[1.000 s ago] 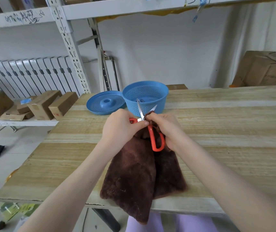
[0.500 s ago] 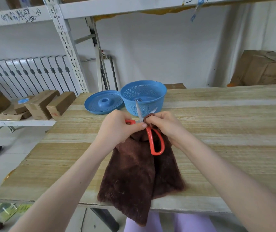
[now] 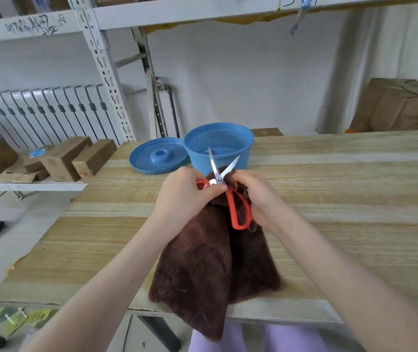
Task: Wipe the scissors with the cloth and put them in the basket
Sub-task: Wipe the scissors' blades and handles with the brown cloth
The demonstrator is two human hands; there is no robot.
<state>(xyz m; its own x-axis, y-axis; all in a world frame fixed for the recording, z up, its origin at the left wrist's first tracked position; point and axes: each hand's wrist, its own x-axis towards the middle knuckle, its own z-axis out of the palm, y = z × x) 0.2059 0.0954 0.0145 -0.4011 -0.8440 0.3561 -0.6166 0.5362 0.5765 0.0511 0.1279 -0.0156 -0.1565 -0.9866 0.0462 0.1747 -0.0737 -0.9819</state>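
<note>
- The left hand [image 3: 185,196] curls round 1 orange handle of the scissors [image 3: 218,177], whose 2 blades are spread in a V.
- The right hand [image 3: 258,199] pinches the brown cloth [image 3: 202,262] against the pivot.
- The blue basket [image 3: 243,148] stands just beyond both hands, with its lid [image 3: 157,158] to its left.
- The cloth droops over the near edge of the table [image 3: 342,199]; bare boards lie right of the right hand.

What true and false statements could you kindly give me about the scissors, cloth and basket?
The scissors have their blades spread apart: true.
The scissors lie in the basket: false, the left hand grips them before it, the right hand pinching the cloth against them.
The lid covers the basket: false, it lies beside it on the table.
The cloth hangs over the table's near edge: true.
</note>
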